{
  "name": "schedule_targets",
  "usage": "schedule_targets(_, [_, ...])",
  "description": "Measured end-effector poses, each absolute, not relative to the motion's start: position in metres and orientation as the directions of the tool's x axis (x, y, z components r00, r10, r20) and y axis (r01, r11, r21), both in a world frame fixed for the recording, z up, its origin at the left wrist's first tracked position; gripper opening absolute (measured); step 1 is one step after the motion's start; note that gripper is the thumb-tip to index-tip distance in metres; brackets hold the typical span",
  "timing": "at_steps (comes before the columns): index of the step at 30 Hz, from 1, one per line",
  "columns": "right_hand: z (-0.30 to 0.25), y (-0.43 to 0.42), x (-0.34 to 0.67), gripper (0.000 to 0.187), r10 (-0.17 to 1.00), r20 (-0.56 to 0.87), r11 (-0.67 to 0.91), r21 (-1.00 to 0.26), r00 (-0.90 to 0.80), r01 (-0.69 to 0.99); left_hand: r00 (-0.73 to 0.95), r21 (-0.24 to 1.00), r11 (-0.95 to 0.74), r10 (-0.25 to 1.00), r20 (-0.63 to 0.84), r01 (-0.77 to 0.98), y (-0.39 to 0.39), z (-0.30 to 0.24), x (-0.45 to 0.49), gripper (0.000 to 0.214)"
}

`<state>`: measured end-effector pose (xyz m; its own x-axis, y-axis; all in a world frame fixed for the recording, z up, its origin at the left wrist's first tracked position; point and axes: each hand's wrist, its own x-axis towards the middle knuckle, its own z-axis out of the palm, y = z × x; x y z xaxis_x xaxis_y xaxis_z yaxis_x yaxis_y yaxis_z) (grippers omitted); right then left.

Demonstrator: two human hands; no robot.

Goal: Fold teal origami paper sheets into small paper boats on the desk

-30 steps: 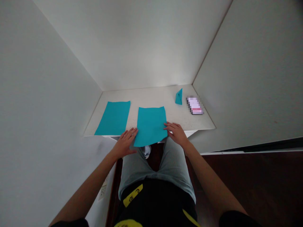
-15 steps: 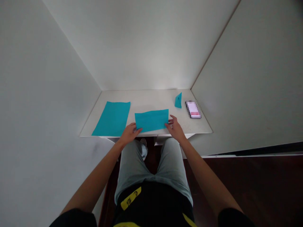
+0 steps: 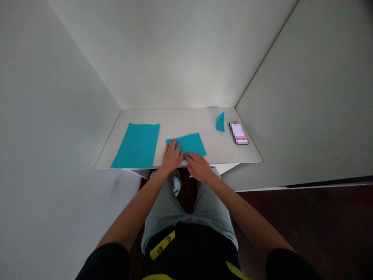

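Teal paper (image 3: 189, 143) on white tabletop (image 3: 180, 116) | long axis runs left-right | your left hand (image 3: 172, 156) lies flat, open on its left end | your right hand (image 3: 199, 167), open, touches near edge, no grip

Your teal paper sheet (image 3: 192, 144) is now folded shorter and sits skewed. Your left hand (image 3: 172, 156) and right hand (image 3: 198, 167) have slid in from its ends and now lie flat on it, just beside each other.

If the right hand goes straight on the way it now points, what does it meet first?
The right hand would probably meet the left hand first, just ahead on the folded teal paper; depth is unclear from this view.
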<state>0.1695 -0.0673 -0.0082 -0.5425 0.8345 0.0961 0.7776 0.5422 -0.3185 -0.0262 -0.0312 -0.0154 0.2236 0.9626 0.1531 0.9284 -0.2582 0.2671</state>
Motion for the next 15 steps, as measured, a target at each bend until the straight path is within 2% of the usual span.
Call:
schedule_targets(5, [-0.005, -0.036, 0.168, 0.054, 0.871, 0.131, 0.485, -0.377, -0.473, 0.789, 0.261, 0.228, -0.282, 0.958, 0.118, 0.932, -0.02, -0.022, -0.026, 0.065])
schedule_targets(8, [-0.01, -0.008, 0.155, 0.061, 0.881, 0.084, 0.458, -0.398, -0.465, 0.795, 0.226, 0.221, -0.241, 0.97, 0.092, 0.945, -0.013, -0.02, -0.021, 0.064])
schedule_targets(11, [-0.02, 0.01, 0.146, 0.069, 0.887, 0.024, 0.435, -0.385, -0.462, 0.814, 0.208, 0.22, -0.225, 0.973, 0.098, 0.949, -0.007, -0.021, -0.015, 0.07])
schedule_targets(15, [-0.031, 0.022, 0.161, 0.076, 0.894, 0.067, 0.438, -0.33, -0.442, 0.836, 0.203, 0.237, -0.227, 0.972, 0.12, 0.945, 0.0, -0.027, -0.02, 0.076])
